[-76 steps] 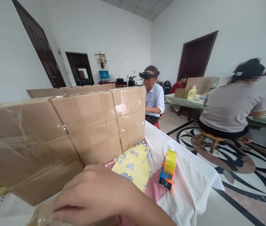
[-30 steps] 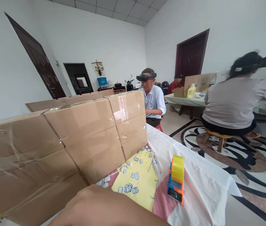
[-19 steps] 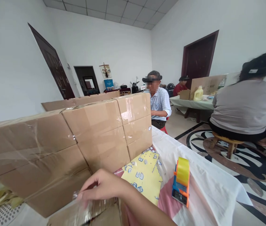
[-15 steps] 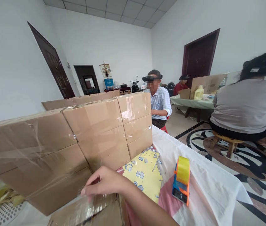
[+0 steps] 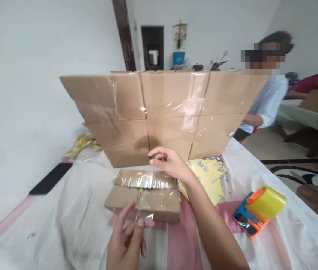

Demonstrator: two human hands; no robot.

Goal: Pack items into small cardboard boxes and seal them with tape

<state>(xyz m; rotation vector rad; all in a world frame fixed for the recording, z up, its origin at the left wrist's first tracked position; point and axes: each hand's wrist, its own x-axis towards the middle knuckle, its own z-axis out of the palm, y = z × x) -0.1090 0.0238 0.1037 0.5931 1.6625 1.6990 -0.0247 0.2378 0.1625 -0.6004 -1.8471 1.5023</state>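
Note:
A small cardboard box [image 5: 159, 204] lies on the cloth in front of me, with shiny clear tape across its raised back flap. My right hand [image 5: 166, 162] hovers over the back of this box, thumb and fingers drawn together in a pinch; a faint clear strip shows below the fingertips. At the box's front edge, my left hand [image 5: 126, 238] has its thumb near its fingers, with a glossy piece of clear tape [image 5: 149, 217] at the thumb tip. The tape is mostly see-through and blurred. A tape dispenser with a yellow roll [image 5: 270, 204] lies to the right.
A wall of taped cardboard [image 5: 170, 97] stands across the table behind the box. A yellow printed sheet [image 5: 206, 176] lies to its front right, and a black flat object [image 5: 50, 179] at left. A co-worker in a light shirt [image 5: 271, 101] sits beyond.
The view has swung left and down, bringing my left hand and the whole small box into sight. My right hand remains pinched above the box's back part.

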